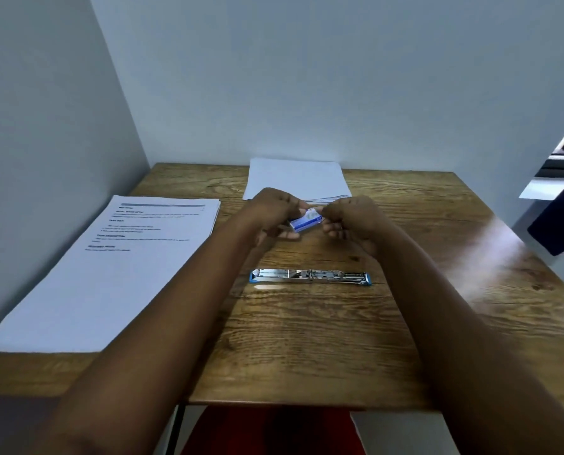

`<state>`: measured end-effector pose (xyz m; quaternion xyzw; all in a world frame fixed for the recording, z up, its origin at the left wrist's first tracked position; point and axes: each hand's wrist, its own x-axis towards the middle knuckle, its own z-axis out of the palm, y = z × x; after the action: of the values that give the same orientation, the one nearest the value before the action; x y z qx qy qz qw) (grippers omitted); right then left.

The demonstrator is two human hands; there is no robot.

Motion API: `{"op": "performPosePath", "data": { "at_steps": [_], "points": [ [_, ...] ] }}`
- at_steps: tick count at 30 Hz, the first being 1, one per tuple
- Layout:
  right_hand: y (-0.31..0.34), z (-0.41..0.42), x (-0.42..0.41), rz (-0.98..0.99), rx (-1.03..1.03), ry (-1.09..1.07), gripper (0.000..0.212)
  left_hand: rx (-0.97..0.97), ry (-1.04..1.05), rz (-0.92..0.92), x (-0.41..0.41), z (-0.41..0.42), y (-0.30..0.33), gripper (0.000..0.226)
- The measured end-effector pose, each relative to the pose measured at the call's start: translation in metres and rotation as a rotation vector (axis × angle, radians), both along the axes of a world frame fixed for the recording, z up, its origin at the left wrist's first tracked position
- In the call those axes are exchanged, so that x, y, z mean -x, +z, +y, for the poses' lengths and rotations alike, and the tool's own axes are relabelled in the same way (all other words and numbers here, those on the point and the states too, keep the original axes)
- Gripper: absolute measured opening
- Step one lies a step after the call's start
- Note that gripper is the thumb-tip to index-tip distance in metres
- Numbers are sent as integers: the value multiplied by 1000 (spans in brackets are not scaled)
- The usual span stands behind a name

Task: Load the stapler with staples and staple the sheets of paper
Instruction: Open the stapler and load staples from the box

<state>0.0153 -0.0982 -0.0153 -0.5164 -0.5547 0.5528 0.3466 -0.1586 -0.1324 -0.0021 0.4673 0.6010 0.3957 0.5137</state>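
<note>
A small blue-and-white staple box (307,222) is held above the table between both hands. My left hand (272,211) grips its left end and my right hand (351,221) pinches its right end. Nearer to me, a blue stapler (310,277) lies on the wooden table (307,339), swung fully open and flat, its metal channel facing up. A stack of blank white sheets (295,177) lies at the back of the table, just beyond my hands. A stack of printed sheets (110,270) lies at the left.
Walls close off the table at the back and left. A dark blue cloth (559,224) hangs beyond the table's right edge. Something red (274,431) shows below the front edge.
</note>
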Motion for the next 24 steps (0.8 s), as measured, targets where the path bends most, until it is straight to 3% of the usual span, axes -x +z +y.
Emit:
{"op": "performPosePath", "data": {
  "at_steps": [4, 7, 9, 12, 17, 24],
  "points": [
    [-10, -10, 8, -7, -49, -42, 22, -117, -5, 28, 1, -16, -18, 10],
    [-15, -13, 11, -13, -81, -71, 29, -291, -33, 296, 1, -19, -32, 39],
    [-17, -15, 10, -69, -113, -89, 26, -365, -59, 448, 1, -20, -36, 42],
    [-20, -18, 3, -162, -151, -118, 22, -405, -82, 529, 4, -18, -39, 39],
    [-17, -20, -9, -247, -142, -143, 15, -386, -128, 548, 10, -17, -39, 41],
    [-10, -23, -16, -186, -85, -136, 7, -363, -147, 525, 15, -19, -37, 45]
  ]
}}
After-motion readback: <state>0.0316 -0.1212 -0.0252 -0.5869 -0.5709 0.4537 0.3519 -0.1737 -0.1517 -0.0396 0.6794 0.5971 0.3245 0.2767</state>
